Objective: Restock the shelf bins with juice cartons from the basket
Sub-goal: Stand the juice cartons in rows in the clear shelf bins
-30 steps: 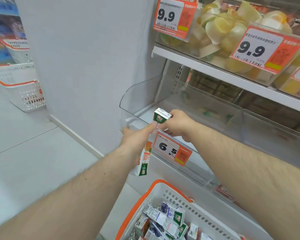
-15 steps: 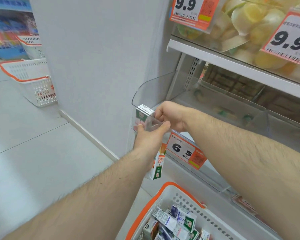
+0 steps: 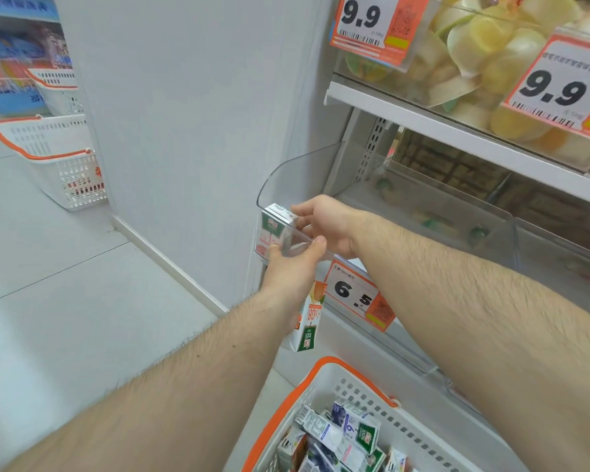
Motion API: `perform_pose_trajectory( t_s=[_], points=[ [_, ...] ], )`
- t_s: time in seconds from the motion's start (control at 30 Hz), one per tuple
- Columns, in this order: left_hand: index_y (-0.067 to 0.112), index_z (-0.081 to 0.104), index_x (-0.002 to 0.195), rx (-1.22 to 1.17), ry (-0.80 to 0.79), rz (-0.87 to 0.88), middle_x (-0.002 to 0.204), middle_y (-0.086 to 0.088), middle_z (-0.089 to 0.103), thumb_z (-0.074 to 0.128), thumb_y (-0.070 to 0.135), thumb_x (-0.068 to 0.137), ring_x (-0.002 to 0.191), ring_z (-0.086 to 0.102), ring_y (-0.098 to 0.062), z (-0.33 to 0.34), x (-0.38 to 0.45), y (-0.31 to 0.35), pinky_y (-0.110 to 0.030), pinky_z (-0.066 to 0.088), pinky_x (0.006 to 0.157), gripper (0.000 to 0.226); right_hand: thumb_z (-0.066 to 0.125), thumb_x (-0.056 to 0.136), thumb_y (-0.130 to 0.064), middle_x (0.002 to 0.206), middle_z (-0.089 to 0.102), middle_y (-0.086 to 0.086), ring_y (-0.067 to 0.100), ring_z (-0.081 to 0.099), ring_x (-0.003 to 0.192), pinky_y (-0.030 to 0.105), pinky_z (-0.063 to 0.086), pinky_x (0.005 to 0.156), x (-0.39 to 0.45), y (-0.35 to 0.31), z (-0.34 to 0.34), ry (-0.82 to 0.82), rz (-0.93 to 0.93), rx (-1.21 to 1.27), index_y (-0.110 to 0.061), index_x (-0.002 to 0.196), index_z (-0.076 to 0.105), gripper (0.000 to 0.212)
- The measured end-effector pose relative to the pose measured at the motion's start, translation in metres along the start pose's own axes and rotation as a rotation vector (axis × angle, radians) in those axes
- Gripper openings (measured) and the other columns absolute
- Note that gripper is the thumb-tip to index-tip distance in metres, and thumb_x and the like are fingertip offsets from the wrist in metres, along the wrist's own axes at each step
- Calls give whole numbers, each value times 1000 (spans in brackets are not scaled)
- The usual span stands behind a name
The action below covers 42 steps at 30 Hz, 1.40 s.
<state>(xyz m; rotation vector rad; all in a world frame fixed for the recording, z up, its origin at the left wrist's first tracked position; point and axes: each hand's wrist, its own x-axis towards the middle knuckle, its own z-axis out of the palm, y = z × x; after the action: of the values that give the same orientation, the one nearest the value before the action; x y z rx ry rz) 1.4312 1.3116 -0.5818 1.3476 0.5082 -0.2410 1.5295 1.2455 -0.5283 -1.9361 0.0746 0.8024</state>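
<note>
Against the grey side panel, at the left end of the shelf, sits the clear plastic bin being filled. Its smooth front wall slopes outward, so a carton set too near the lip could, in my judgement, slide or topple out toward the floor. Below, the white basket with the orange rim holds more juice cartons in a loose heap; a falling carton may land there or miss it.

Inside the bin's left front corner stands an upright juice carton, the right hand behind it with fingertips touching its top edge, fingers curled narrow. Whether they pinch it or merely steady it I cannot tell. If they let go before it stands flat, it could tip.

Outside the bin, the left hand reaches up to the front wall, thumb and fingers extended against it, while a second carton hangs beneath its palm. How that carton is held is hidden, and a weak hold there looks the likeliest drop. The price tag clipped beneath could also get knocked.
</note>
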Motion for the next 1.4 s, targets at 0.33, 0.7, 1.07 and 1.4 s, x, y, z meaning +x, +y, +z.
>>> perform_pose_trajectory(
  t_s=[0.33, 0.7, 1.07, 1.4],
  points=[
    [27, 56, 111, -174, -27, 26, 97, -10, 74, 56, 55, 88, 84, 73, -33, -7, -25, 19, -54, 55, 87, 36, 31, 103, -51, 132, 60, 5, 27, 53, 124, 45, 32, 108, -26, 0, -5, 188, -52, -273, -9, 126, 59, 55],
    [14, 63, 100, -301, -165, 53, 94, -7, 64, 55, 37, 96, 79, 64, -28, 8, -73, 27, -40, 53, 74, 24, 58, 90, -20, 72, 67, -1, 15, 62, 77, 32, 49, 71, -149, 63, 13, 806, -654, -259, -14, 73, 68, 21],
    [17, 59, 79, -483, -424, -67, 73, -5, 57, 55, 32, 94, 65, 55, -21, 58, -105, 6, -31, 45, 66, 22, 62, 92, -32, 85, 69, 5, 19, 61, 67, 31, 43, 59, -219, 160, 36, 611, -258, 572, -10, 109, 62, 27],
    [14, 64, 99, -50, -679, 200, 88, -2, 67, 50, 32, 95, 78, 60, -16, 77, -114, -10, -28, 44, 65, 23, 73, 84, 1, 96, 70, 5, 21, 69, 74, 29, 55, 63, -257, 203, 19, 811, -392, 474, -19, 103, 61, 30]
  ],
)
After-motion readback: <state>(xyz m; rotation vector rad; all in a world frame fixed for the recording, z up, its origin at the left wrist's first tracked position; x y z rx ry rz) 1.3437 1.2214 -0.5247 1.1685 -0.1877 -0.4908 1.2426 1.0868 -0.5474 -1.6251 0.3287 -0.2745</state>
